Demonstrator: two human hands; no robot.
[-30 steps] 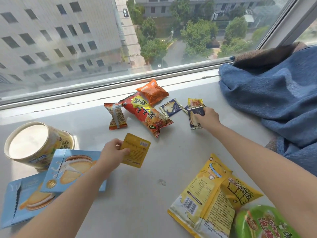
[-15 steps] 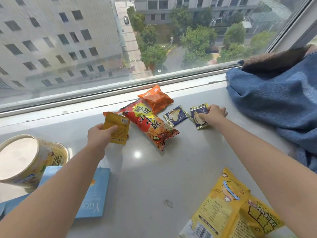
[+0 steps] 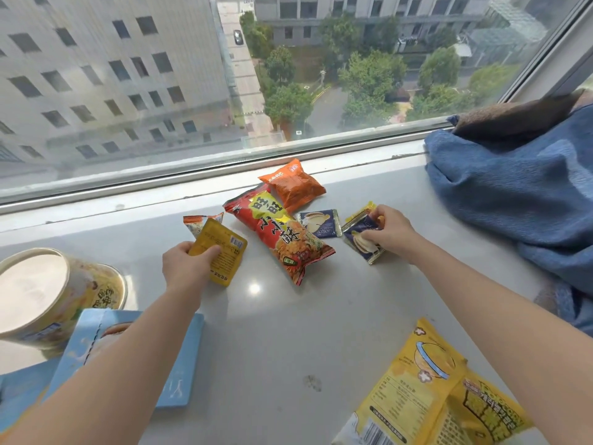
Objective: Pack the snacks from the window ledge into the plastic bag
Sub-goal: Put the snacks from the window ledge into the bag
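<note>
On the grey window ledge [image 3: 321,332] my left hand [image 3: 187,263] grips a small yellow packet [image 3: 223,252], held over a small orange-striped snack [image 3: 195,221]. My right hand [image 3: 390,231] pinches a dark blue biscuit packet [image 3: 362,244] together with a thin yellow packet [image 3: 361,213] behind it. Between my hands lie a long red snack bag [image 3: 279,234], an orange bag [image 3: 293,184] and another dark blue biscuit packet [image 3: 319,223]. No plastic bag is in view.
A round yellow tub [image 3: 48,293] stands at the left, with light blue snack boxes [image 3: 179,361] under my left forearm. Two large yellow bags [image 3: 426,393] lie at the front right. A blue blanket [image 3: 519,203] is heaped at the right. Window glass borders the far edge.
My left hand carried the yellow packet from the near left up to the striped snack. My right hand closed on the blue and yellow packets and lifted their edge.
</note>
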